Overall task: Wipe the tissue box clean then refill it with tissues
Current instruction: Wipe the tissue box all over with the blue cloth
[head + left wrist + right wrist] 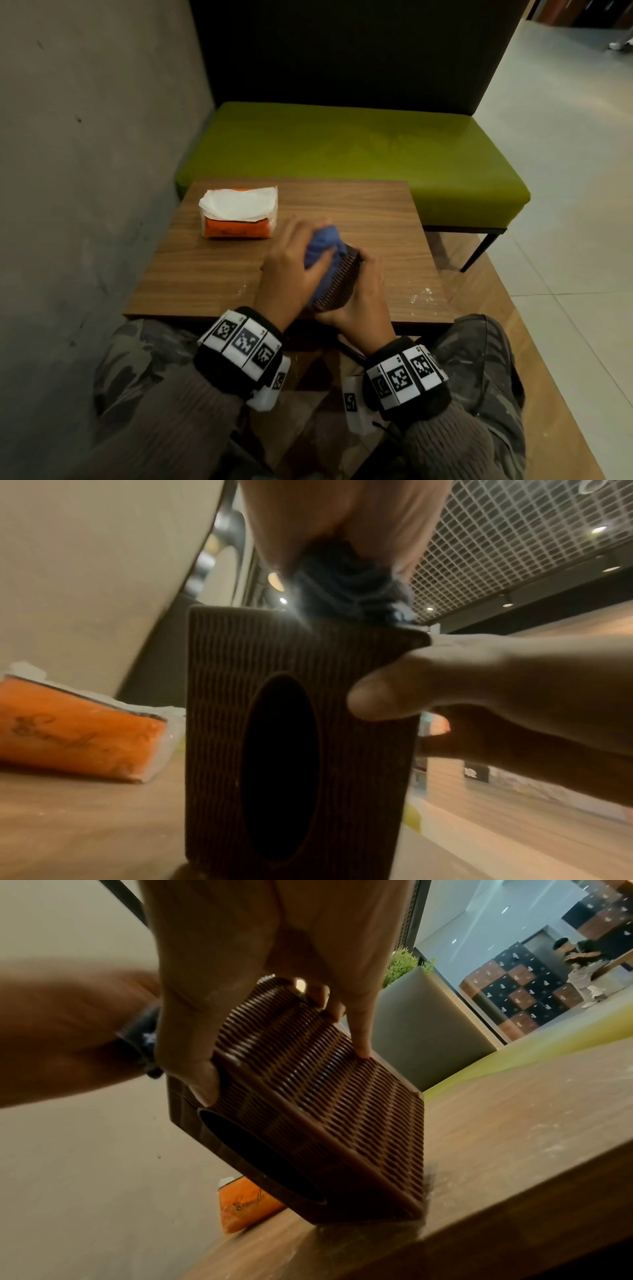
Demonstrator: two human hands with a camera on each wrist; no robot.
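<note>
A dark brown ribbed tissue box (339, 281) stands tipped on one edge near the front of the wooden table (212, 270). Its oval opening (279, 767) faces my left wrist camera. My right hand (359, 301) grips the box (308, 1110) from the right side, thumb on the opening face, fingers over the far edge. My left hand (291, 270) holds a bunched blue cloth (323, 248) pressed on the box's top (352, 588). An orange pack of white tissues (238, 212) lies at the table's far left, also seen as the orange pack (75, 731).
A green bench seat (359, 150) with a dark backrest runs behind the table. A grey wall (85, 154) stands close on the left. White dust specks lie on the table's right front corner (421, 296). My knees sit under the near edge.
</note>
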